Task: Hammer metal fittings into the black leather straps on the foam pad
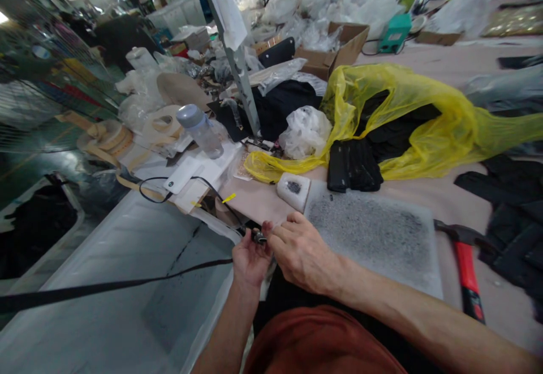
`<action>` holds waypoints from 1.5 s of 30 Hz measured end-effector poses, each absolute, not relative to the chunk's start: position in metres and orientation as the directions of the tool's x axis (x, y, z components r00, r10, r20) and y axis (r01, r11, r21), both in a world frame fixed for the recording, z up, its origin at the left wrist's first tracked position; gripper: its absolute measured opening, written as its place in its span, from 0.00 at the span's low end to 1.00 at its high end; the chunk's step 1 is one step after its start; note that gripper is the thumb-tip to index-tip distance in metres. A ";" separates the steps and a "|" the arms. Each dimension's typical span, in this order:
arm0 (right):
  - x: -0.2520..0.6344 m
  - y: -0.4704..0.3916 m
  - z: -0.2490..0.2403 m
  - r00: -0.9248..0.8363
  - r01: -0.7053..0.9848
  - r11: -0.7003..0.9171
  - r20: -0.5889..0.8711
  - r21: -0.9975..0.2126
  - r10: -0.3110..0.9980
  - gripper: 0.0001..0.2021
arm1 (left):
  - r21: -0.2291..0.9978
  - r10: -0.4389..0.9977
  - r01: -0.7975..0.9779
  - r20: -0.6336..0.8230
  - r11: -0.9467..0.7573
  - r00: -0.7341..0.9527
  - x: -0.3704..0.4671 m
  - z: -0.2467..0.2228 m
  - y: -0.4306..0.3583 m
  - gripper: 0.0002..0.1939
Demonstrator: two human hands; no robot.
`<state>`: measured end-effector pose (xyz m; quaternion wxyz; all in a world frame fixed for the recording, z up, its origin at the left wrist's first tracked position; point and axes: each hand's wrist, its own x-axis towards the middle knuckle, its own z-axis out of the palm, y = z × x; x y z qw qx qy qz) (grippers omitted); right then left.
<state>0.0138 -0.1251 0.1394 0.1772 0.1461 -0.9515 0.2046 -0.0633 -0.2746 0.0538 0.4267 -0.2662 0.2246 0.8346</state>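
Observation:
My left hand [250,259] is closed at the table's front edge, fingers curled up around a long black strap [127,284]. The strap runs off to the left across a pale bin. A small shiny dark metal fitting [258,237] shows at the left fingertips; its exact kind is unclear. My right hand [302,252] is closed right beside it, thumb and fingers pinched together against the fitting's right end. What lies inside the right fingers is hidden. Behind my right hand is a worn white board [369,238] with dark marks, and a small white block [293,191] touches its corner.
A red-handled hammer [465,272] lies right of the board. Behind are a black bundle [354,164] and a yellow plastic bag [449,130]. A bottle [201,130] and a white power bank-like box with a cable [182,175] sit left. A pale bin [106,317] stands below left.

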 end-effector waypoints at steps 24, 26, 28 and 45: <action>0.017 -0.116 0.153 -0.914 -0.267 0.829 0.402 -0.491 -0.056 0.07 | 0.185 0.632 -0.823 -0.558 -0.537 -0.538 -0.067 0.039 -0.283 0.18; 0.016 -0.116 0.151 -0.917 -0.279 0.812 0.392 -0.512 -0.068 0.07 | 0.192 0.649 -0.826 -0.535 -0.531 -0.541 -0.067 0.039 -0.283 0.19; 0.015 -0.116 0.151 -0.917 -0.283 0.796 0.395 -0.535 -0.061 0.07 | 0.202 0.663 -0.830 -0.518 -0.520 -0.541 -0.068 0.041 -0.282 0.19; 0.011 -0.121 0.141 -0.907 -0.249 0.800 0.420 -0.546 0.005 0.07 | 0.256 0.662 -0.843 -0.527 -0.473 -0.532 -0.071 0.056 -0.278 0.20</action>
